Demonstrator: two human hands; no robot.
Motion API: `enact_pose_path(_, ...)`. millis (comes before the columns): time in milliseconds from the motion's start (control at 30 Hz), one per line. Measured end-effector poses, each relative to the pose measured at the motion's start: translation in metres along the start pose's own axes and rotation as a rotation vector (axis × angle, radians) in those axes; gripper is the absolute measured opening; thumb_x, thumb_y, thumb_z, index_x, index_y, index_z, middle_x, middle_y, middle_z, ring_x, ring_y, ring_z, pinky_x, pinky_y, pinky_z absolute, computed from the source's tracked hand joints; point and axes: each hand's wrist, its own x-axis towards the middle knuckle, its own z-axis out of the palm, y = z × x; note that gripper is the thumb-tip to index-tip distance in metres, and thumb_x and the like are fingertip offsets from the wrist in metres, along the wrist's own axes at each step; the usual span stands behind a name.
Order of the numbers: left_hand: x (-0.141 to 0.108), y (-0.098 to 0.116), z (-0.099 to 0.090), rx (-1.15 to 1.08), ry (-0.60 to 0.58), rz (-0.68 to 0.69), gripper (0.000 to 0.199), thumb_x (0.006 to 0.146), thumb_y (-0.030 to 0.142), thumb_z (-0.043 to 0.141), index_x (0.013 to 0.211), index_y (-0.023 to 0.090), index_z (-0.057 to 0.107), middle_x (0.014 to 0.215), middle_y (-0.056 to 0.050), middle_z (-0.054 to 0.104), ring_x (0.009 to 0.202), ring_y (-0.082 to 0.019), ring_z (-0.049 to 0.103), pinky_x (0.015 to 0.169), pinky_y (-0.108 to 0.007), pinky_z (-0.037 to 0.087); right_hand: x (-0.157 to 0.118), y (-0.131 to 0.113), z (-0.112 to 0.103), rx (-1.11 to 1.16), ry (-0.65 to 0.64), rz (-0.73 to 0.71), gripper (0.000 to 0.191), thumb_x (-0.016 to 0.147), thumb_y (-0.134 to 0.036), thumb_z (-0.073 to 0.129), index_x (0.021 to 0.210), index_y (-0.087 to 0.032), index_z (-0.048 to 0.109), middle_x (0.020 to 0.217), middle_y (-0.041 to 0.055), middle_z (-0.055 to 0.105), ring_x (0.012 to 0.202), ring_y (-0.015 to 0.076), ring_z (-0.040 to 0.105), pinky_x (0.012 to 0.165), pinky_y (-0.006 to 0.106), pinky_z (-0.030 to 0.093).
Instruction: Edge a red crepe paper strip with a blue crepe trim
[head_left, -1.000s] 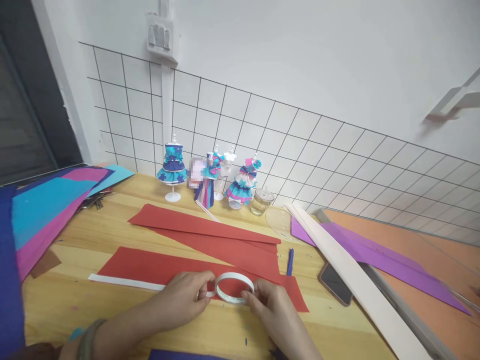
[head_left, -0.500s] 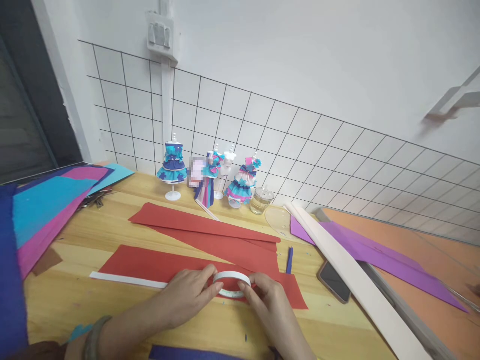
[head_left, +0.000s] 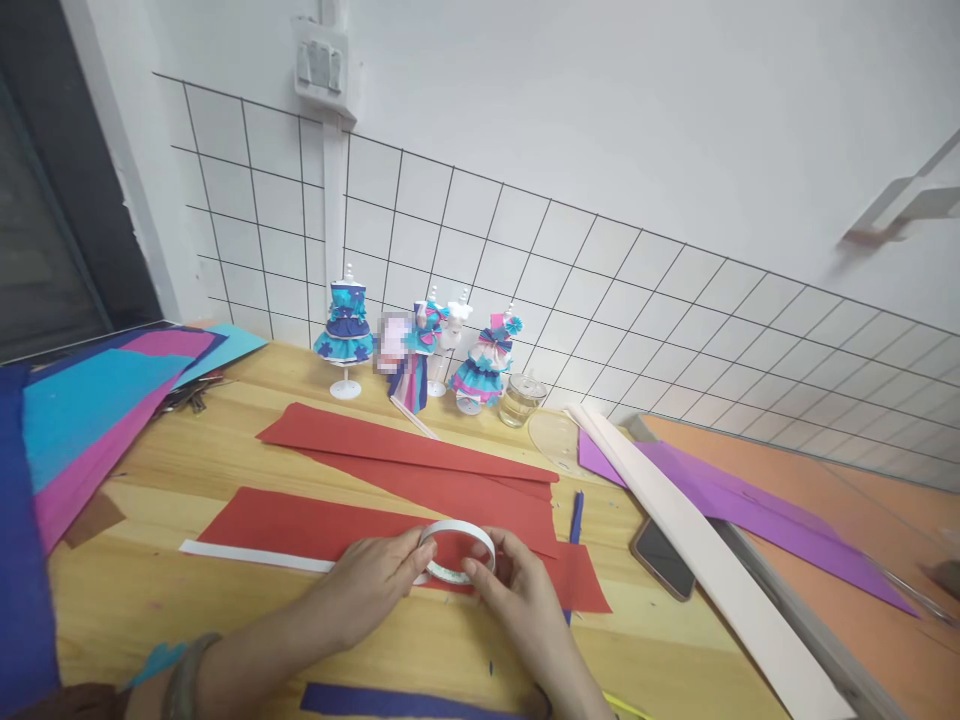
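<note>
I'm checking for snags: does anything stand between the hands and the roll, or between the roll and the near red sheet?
Nothing visible does: the left hand touches the roll and the right hand grips it, over the near red sheet. The white strip runs out of sight behind the left hand.

The ring-shaped roll of tape (head_left: pixel 459 526) is white, and so is the narrow straight strip (head_left: pixel 256 556) edging the plain red rectangular sheet (head_left: pixel 292 525). The layered long sheets (head_left: pixel 427 470) beyond share that red. The wooden bench (head_left: pixel 187 615) is pale yellow with streaky grain. The long flat bar (head_left: pixel 701 550) is pinkish cream, the angular sheet (head_left: pixel 757 511) purple. The small tiered dress (head_left: pixel 347 328) is turquoise and dark blue, its hem flower-patterned.
</note>
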Motion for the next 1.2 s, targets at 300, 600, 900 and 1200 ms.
enact_pose_path(300,-0.001,-0.007,0.006,0.029,0.013,0.082,0.041,0.093,0.046,0.019,0.096,0.025,0.055,0.086,0.0,0.064,0.081,-0.018,0.059,0.068,-0.025,0.039,0.001,0.006,0.011,0.072,-0.12,0.135,0.038,0.071,-0.053,0.06,0.07,-0.015,0.053,0.047,-0.0043,0.052,0.04,0.0088,0.047,0.042,0.02,0.038)
enact_pose_path(600,0.003,-0.012,0.01,0.12,-0.009,0.082,0.044,0.092,0.045,0.019,0.099,0.025,0.057,0.092,-0.002,0.066,0.089,-0.02,0.06,0.075,-0.027,0.039,0.002,0.003,0.007,0.065,-0.068,0.173,0.044,0.056,-0.055,0.071,0.069,-0.015,0.056,0.046,-0.0071,0.047,0.039,0.007,0.04,0.04,0.02,0.035)
enact_pose_path(900,0.007,-0.026,0.016,0.166,0.0,0.05,0.036,0.077,0.032,0.048,0.113,0.027,0.047,0.072,0.007,0.063,0.068,-0.015,0.058,0.055,-0.023,0.034,0.003,0.004,0.003,0.051,-0.028,0.207,0.041,0.063,-0.056,0.064,0.063,-0.015,0.056,0.039,-0.0054,0.048,0.035,0.0078,0.042,0.041,0.021,0.035)
enact_pose_path(1200,0.008,-0.032,0.021,0.164,0.006,0.035,0.051,0.072,0.019,0.045,0.122,0.03,0.043,0.075,0.007,0.063,0.072,-0.013,0.058,0.057,-0.022,0.034,0.005,0.002,-0.006,0.005,-0.01,0.203,0.03,0.064,-0.045,0.063,0.057,-0.016,0.055,0.047,-0.0032,0.053,0.043,0.0086,0.044,0.046,0.021,0.033)
